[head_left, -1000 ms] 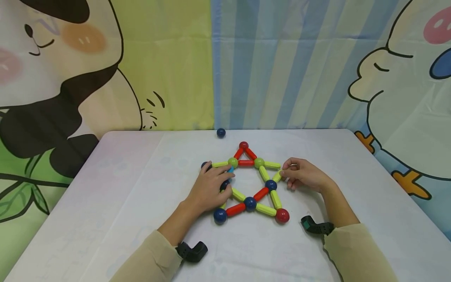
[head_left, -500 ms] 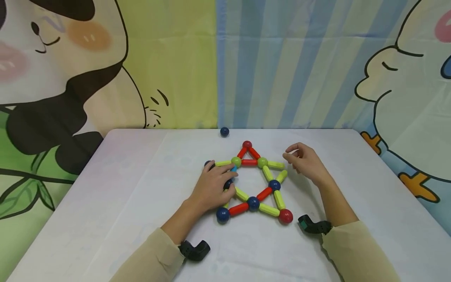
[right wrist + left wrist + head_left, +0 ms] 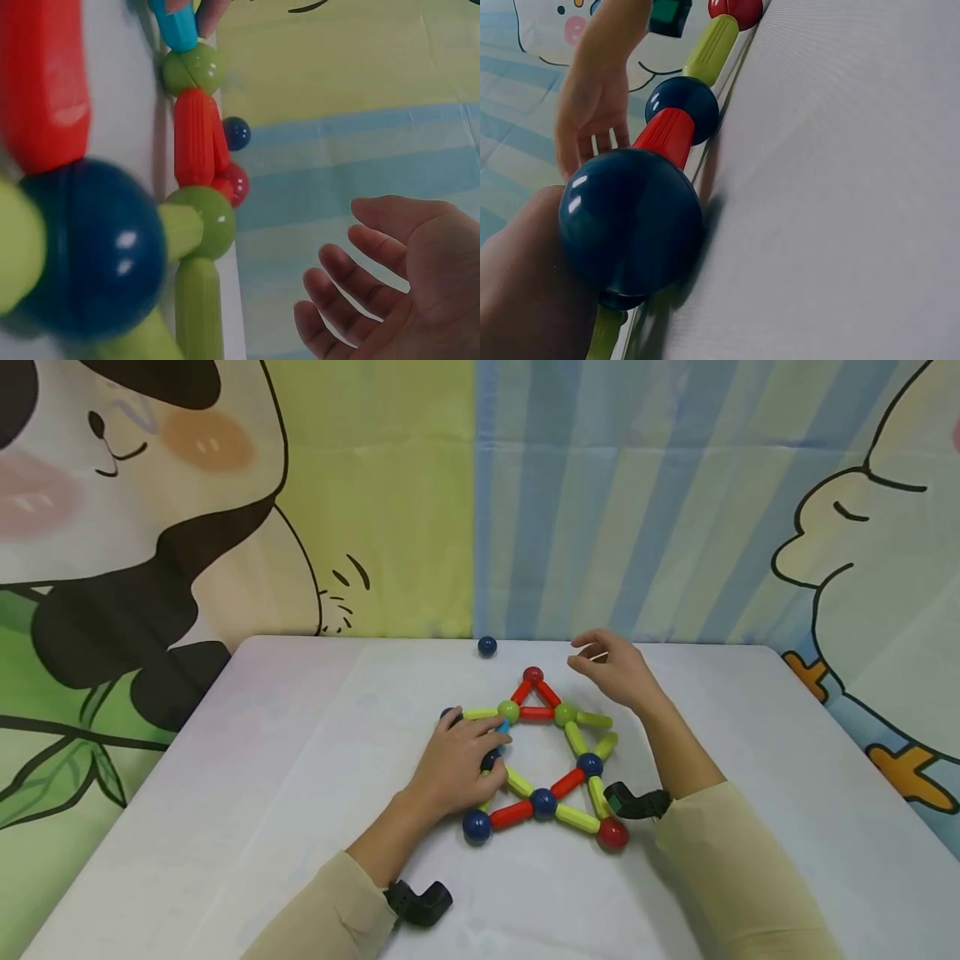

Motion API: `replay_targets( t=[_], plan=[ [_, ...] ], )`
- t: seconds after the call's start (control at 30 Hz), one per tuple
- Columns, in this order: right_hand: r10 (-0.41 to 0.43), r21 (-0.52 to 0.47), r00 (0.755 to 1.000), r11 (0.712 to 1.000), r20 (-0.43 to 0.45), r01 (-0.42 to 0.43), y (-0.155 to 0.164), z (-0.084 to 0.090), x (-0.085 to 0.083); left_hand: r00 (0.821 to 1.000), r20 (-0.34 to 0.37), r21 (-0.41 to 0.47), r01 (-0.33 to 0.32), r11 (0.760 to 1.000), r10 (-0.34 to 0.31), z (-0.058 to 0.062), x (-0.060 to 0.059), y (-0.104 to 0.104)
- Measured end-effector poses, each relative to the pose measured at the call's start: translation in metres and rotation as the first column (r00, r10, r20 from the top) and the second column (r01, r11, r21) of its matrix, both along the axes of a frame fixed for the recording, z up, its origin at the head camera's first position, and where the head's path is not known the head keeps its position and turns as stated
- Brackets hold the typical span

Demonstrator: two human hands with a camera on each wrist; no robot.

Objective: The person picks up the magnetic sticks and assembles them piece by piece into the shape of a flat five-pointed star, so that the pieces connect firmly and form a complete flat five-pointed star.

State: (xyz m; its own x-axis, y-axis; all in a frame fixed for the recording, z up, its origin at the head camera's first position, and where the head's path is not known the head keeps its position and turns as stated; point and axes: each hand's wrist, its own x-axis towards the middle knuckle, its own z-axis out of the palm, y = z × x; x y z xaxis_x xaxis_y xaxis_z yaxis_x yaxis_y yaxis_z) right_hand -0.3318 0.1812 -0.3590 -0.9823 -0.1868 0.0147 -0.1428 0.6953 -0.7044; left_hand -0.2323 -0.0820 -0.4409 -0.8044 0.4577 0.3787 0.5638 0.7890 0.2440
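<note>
A flat frame of magnetic sticks and balls [image 3: 537, 713] lies on the table, in red, yellow-green, light blue and dark blue. My left hand [image 3: 457, 764] holds its left side, with fingers and thumb about a dark blue ball [image 3: 491, 760] and a light blue stick [image 3: 178, 28]. That hand covers part of the frame. My right hand [image 3: 615, 670] is raised behind the frame's right side, fingers loosely bent, holding nothing. Two yellow-green sticks, the upper [image 3: 595, 720] and the lower [image 3: 607, 745], point outward at the right, with no ball at their outer ends.
A loose dark blue ball [image 3: 487, 647] sits at the table's back edge, left of my right hand. The white table [image 3: 300, 777] ends at a cartoon-printed curtain [image 3: 390, 485]. Each wrist wears a black camera, the right one [image 3: 637, 802] hanging near the red ball [image 3: 612, 835].
My right hand has let go of the outward yellow-green stick and moved up, then left toward the table's back. My left hand stays on the frame. The view has shifted slightly.
</note>
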Motion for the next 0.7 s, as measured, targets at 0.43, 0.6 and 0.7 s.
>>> replay_targets(
  t=[0.43, 0.6, 0.7],
  plan=[
    [0.123, -0.027, 0.991, 0.992, 0.048, -0.122, -0.05, -0.013, -0.044, 1.0, 0.025, -0.019, -0.013, 1.0, 0.013, -0.001, 0.002, 0.0],
    [0.106, -0.008, 0.993, 0.994, 0.051, -0.105, -0.067, -0.023, -0.061, 1.0, 0.023, 0.003, -0.003, 1.0, 0.003, 0.001, 0.002, -0.002],
    [0.102, 0.008, 0.993, 0.995, 0.055, -0.103, -0.082, -0.025, -0.07, 1.0, 0.012, 0.016, -0.009, 1.0, 0.009, 0.002, 0.002, -0.004]
  ],
)
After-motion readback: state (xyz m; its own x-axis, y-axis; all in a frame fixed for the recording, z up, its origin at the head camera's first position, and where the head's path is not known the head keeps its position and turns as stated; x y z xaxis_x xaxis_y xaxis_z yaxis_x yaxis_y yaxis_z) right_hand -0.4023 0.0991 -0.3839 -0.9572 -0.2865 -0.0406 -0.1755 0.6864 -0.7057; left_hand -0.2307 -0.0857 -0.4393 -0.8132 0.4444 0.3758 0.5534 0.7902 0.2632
